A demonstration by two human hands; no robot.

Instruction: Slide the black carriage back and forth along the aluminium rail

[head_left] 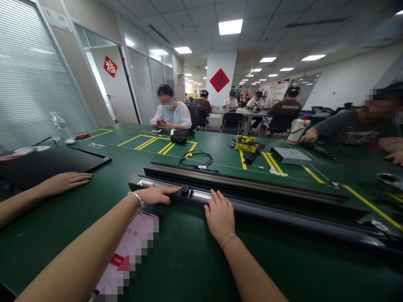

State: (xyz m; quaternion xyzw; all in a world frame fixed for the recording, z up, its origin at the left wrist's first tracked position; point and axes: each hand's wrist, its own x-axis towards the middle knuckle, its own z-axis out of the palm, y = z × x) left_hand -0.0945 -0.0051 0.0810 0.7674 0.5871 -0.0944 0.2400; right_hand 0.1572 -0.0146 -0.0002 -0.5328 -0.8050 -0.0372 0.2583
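A long black metal rail with a shiny inner channel lies across the table in front of me. A small black block sits in its channel toward the left end. My left hand has its index finger stretched out to the block; the fingertip is at or very near it. Just right of the block, my right hand rests its extended fingers on the rail's near edge. Neither hand appears to grip anything. Behind runs a second long dark profile. A phone showing a timer lies partly under my left forearm.
Another person's hand lies flat on the green table at left, by a black panel. Beyond the rails are a black cable, a yellow block wrapped in wires and a grey box. Other people sit around.
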